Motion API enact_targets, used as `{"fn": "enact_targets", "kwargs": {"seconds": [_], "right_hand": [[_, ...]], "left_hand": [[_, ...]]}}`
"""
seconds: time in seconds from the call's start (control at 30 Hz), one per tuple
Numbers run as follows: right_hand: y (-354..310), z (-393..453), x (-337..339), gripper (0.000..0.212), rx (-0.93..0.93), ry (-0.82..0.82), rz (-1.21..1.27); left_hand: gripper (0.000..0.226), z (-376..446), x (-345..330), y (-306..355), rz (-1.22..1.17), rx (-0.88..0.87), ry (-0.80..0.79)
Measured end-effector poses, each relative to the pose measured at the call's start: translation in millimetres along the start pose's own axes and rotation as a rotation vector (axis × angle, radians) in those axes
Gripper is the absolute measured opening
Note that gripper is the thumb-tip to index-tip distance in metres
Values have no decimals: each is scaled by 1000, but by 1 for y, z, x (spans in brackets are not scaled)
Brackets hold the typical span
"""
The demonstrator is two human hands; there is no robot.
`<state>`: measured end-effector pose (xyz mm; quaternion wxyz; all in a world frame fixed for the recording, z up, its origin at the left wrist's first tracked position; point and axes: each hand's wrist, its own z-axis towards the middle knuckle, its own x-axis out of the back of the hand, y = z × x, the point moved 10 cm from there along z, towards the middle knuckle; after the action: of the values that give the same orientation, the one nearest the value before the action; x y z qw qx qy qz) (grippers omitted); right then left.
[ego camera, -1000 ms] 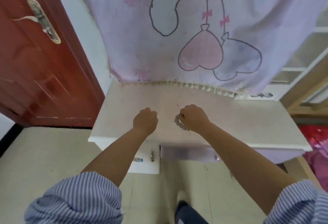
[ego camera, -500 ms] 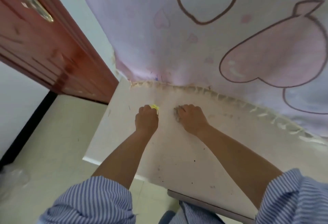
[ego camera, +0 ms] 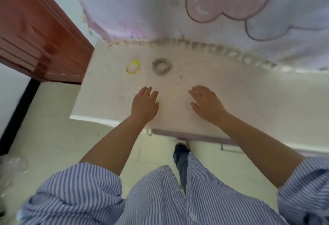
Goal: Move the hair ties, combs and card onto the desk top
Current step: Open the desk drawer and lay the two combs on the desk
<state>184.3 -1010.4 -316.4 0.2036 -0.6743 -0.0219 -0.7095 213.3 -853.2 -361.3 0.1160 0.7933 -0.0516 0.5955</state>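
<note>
head view | yellow hair tie (ego camera: 133,66) and grey hair tie (ego camera: 161,66) lie flat, side by side but apart, near the back of the surface (ego camera: 240,98), clear of its edge | left hand (ego camera: 145,104) and right hand (ego camera: 207,104) spread, empty, nearer the front | combs, card not visible; likely fetched next

Legible text: none. No labels, brands, nos. or signs readable anywhere in view. Hanging cloth (ego camera: 160,7) carries drawn outlines only (pink/lilac rounded shapes), no lettering; small coloured marks near its lower hem too blurred to read. Tabletop (ego camera: 249,100), wooden door (ego camera: 35,34), striped shirt (ego camera: 160,198): no print visible.
</note>
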Motion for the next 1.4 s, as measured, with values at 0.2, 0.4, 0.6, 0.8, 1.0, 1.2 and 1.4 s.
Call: {"fn": "enact_targets", "kwargs": {"seconds": [0.2,0.4,0.6,0.8,1.0,1.2,1.4], "right_hand": [[46,-175,3,37,-177,-55,-132],[79,-255,-41,44,-360,-225,-109],[96,-229,-102,60,-471,-237,-107],[102,-227,-103,40,-582,-153,-173],[66,-280,-100,31,-631,-219,-154],[50,-316,-124,35,-593,-376,-217],[45,-326,-129,46,-499,-583,53]], "left_hand": [[50,-84,-72,109,43,-231,-57],[59,-119,-118,173,62,-283,-88],[67,-118,-126,181,56,-264,0],[50,-123,-111,191,182,-368,267],[24,-163,-103,185,117,-447,454],[7,-198,-138,177,80,-401,424],[16,-199,-156,176,121,-373,390]]}}
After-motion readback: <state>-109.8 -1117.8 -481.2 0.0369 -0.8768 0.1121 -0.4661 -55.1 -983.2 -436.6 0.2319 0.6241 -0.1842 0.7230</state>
